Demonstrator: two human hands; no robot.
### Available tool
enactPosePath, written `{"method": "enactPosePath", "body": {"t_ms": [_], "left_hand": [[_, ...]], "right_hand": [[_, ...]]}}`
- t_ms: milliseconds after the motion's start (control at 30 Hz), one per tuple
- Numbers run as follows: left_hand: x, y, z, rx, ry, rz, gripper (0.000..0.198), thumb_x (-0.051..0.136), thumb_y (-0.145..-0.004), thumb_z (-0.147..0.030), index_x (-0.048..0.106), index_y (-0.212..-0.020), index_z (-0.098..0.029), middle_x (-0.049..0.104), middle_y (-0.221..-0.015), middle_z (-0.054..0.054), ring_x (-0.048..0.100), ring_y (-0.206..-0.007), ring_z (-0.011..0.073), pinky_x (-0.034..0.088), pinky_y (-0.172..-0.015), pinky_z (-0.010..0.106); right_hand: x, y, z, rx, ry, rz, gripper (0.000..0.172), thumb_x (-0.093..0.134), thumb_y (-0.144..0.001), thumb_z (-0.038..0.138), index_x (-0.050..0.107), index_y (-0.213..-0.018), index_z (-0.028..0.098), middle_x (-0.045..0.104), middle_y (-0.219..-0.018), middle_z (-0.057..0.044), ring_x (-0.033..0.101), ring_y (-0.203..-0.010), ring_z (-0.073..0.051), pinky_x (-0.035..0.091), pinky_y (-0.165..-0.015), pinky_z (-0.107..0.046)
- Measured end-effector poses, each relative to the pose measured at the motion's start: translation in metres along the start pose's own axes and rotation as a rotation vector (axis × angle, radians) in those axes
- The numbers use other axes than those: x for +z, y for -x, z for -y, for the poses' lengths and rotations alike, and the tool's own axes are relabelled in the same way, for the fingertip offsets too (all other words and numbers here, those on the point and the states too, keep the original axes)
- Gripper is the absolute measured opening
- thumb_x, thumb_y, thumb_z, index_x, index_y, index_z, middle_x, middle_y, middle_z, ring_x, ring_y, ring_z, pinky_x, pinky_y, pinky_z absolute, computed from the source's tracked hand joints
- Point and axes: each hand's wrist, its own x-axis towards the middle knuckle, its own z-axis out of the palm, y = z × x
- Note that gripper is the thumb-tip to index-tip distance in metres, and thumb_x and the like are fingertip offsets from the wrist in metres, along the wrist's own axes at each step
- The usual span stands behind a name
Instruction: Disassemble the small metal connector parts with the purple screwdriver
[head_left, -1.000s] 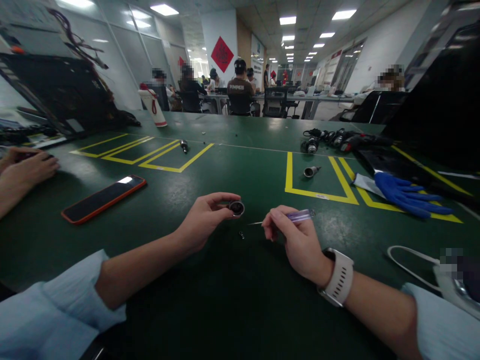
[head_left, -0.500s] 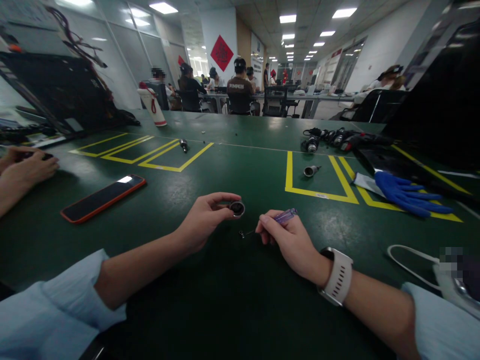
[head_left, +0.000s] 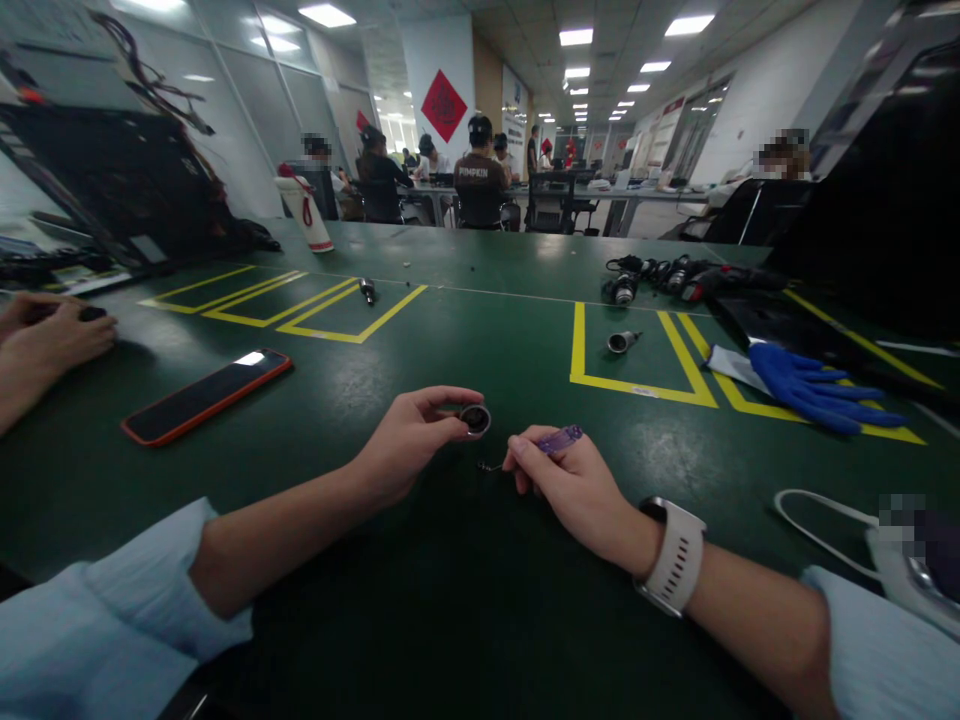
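Between thumb and fingers, my left hand (head_left: 409,440) pinches a round metal housing (head_left: 475,420), its dark hollow end facing me. My right hand (head_left: 559,470) is closed round the purple see-through handle of a small screwdriver (head_left: 561,439). Its thin shaft points left, below the metal housing and apart from it. By the shaft's tip are some tiny dark metal pieces (head_left: 482,466), too small to name; I cannot tell whether the tip touches them. Both hands are just above the green table (head_left: 480,600).
A phone (head_left: 210,395) lies to the left, near another person's hands (head_left: 60,335). Yellow tape marks frame a metal part (head_left: 621,342) on the right and a smaller one (head_left: 367,291) on the left. Farther right are a blue glove (head_left: 817,385) and black tools (head_left: 675,275).
My right hand has shifted slightly left with the screwdriver, whose handle has tilted a little. The tip is now closer to the tiny pieces. My left hand stays almost still.
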Motion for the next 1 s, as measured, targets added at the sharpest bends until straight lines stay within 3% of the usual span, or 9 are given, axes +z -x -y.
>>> {"method": "enactPosePath", "body": {"t_ms": [267,733,800,900,1000], "left_hand": [[-0.001,0.0,0.002,-0.005,0.024,0.023,0.03,0.066,-0.065,-0.005,0.067,-0.094,-0.013,0.072,-0.084,0.003,0.066,-0.08,0.0148,0.052,-0.078,0.027],[0.002,0.002,-0.003,-0.032,0.008,0.01,0.03,0.064,-0.066,-0.003,0.067,-0.095,-0.012,0.072,-0.085,0.003,0.067,-0.079,0.0155,0.053,-0.08,0.028],[0.002,0.003,-0.004,-0.044,0.006,-0.003,0.031,0.063,-0.067,-0.002,0.066,-0.096,-0.012,0.072,-0.085,0.004,0.067,-0.08,0.0155,0.053,-0.08,0.028],[0.002,0.002,-0.004,-0.043,0.008,-0.014,0.031,0.064,-0.066,-0.003,0.067,-0.095,-0.012,0.072,-0.085,0.003,0.067,-0.079,0.0148,0.052,-0.079,0.027],[0.003,0.002,-0.003,-0.042,0.01,-0.018,0.031,0.065,-0.065,-0.004,0.067,-0.095,-0.012,0.072,-0.084,0.003,0.067,-0.081,0.0151,0.052,-0.079,0.027]], "right_hand": [[-0.001,0.0,-0.003,0.005,-0.004,-0.137,0.032,0.045,-0.089,0.037,0.059,-0.068,0.017,0.051,-0.052,0.004,0.048,-0.048,-0.01,0.036,-0.047,-0.022],[-0.002,-0.001,0.006,0.014,0.178,-0.181,0.033,0.044,-0.088,0.031,0.057,-0.06,0.017,0.049,-0.048,0.003,0.048,-0.046,-0.01,0.035,-0.048,-0.024],[-0.002,-0.003,0.005,0.108,0.08,-0.181,0.033,0.045,-0.087,0.033,0.057,-0.061,0.017,0.05,-0.047,0.003,0.047,-0.044,-0.01,0.035,-0.046,-0.024],[-0.001,-0.006,-0.001,0.244,-0.266,-0.184,0.03,0.048,-0.085,0.035,0.058,-0.064,0.017,0.052,-0.049,0.003,0.046,-0.044,-0.009,0.035,-0.043,-0.022],[0.0,-0.006,-0.004,0.247,-0.575,-0.207,0.028,0.053,-0.083,0.035,0.058,-0.063,0.016,0.052,-0.049,0.003,0.045,-0.043,-0.008,0.034,-0.041,-0.02]]}}
